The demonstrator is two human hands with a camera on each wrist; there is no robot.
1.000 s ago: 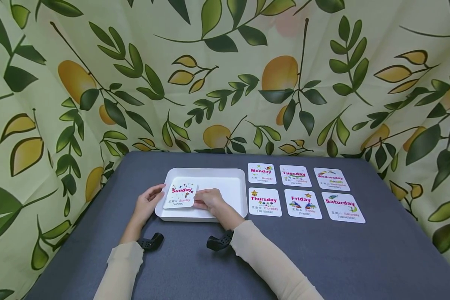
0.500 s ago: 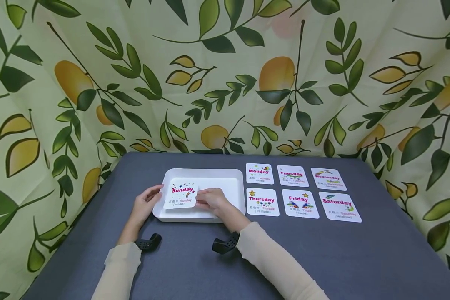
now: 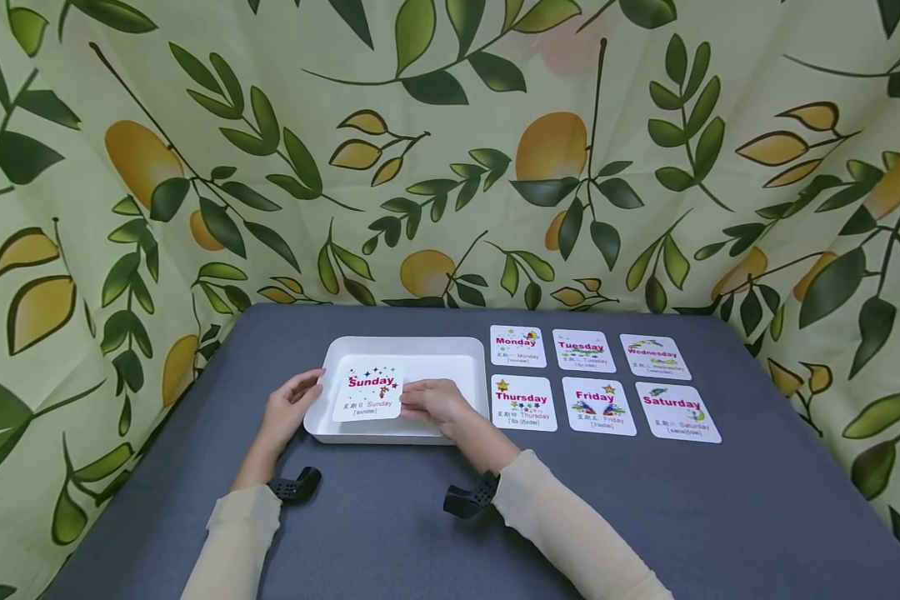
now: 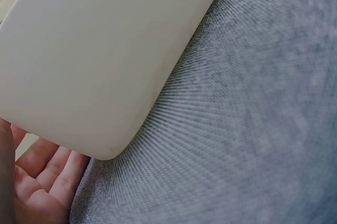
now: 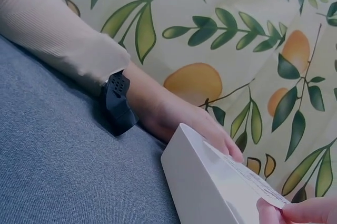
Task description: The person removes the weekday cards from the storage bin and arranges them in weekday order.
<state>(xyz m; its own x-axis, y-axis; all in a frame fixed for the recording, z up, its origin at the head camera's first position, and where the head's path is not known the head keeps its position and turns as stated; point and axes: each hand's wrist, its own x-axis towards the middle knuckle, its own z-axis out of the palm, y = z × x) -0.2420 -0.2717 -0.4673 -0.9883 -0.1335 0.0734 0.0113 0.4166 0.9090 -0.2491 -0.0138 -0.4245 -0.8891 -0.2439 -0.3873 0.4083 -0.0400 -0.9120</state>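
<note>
A white square card printed "Sunday" (image 3: pixel 369 393) is held over the left half of a white rectangular tray (image 3: pixel 450 354). My right hand (image 3: pixel 433 404) pinches the card at its right edge; in the right wrist view, thumb and finger (image 5: pixel 310 211) grip its corner above the tray. My left hand (image 3: pixel 288 408) touches the tray's left edge with fairly straight fingers. In the left wrist view those fingers (image 4: pixel 50 174) lie beside the tray's rounded corner, partly hidden by its wall.
Right of the tray, several cards lie in two rows: Monday (image 3: pixel 518 346), Tuesday (image 3: pixel 584 351), Wednesday (image 3: pixel 656 357), then Thursday (image 3: pixel 523 403), Friday (image 3: pixel 599 407), Saturday (image 3: pixel 678 412). A grey cloth (image 3: pixel 375 525) covers the table. Behind it hangs a leaf-patterned curtain (image 3: pixel 270 233).
The right hand has drawn the Sunday card slightly to the right over the tray, and the right forearm has shifted right. The left hand stays at the tray's edge.
</note>
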